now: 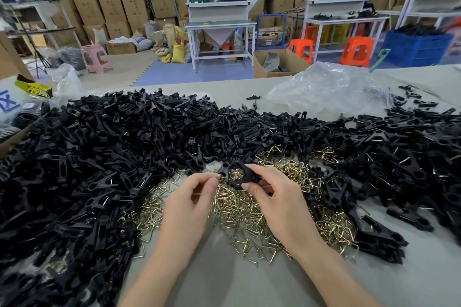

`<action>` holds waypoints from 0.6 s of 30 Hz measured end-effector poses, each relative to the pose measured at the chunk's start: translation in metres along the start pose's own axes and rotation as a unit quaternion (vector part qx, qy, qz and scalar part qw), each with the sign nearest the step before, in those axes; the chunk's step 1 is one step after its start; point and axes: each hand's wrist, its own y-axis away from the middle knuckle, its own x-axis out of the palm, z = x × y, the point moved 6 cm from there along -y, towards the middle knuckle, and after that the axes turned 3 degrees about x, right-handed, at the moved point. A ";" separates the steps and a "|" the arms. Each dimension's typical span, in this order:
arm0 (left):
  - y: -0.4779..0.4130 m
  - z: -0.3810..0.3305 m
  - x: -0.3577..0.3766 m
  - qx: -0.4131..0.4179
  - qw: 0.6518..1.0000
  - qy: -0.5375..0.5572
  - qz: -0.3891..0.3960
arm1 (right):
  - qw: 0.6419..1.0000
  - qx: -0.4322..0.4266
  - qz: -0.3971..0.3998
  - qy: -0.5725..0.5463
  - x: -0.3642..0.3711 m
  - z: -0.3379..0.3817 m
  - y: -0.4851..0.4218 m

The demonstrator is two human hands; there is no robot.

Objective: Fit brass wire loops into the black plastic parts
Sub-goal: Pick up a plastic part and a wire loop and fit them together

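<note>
Both hands work just above the heap of brass wire loops (239, 209), which lies near the middle of the table (224, 281), ringed on its left, far and right sides by piles of loose black parts (99, 157). The right hand (274, 197) grips one black plastic part (240, 174) between curled thumb and forefinger. The left hand (192, 199) has its thumb and forefinger tip pinched together at the part's left end, its other fingers curled under. Whether a wire loop sits in that pinch cannot be told, since the brass heap behind swallows any such detail. The step in hand looks like seating a loop into the held part. To do it well, the right hand should keep the part steady with its ring end facing the left hand, so the slot stays in sight. The left should present the loop by one corner, lead an open wire end in first and then press until it seats, rather than forcing both ends at once (thin wire of this kind probably bends or springs away if squeezed askew). Working low over the heap means a dropped loop falls back among its fellows.
</note>
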 end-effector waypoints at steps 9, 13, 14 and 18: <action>0.000 0.003 0.016 -0.125 0.956 0.266 0.012 | 1.000 -0.009 0.022 0.017 0.004 0.005 0.003; 0.003 0.001 0.021 -0.135 0.954 0.268 0.016 | 0.999 -0.013 0.026 0.031 0.007 0.006 0.003; 0.004 0.001 0.021 -0.133 0.957 0.258 0.012 | 0.999 -0.010 0.027 0.029 0.007 0.005 0.003; 0.004 -0.001 0.015 -0.108 0.975 0.195 -0.021 | 0.999 -0.009 0.026 0.032 0.007 0.005 0.004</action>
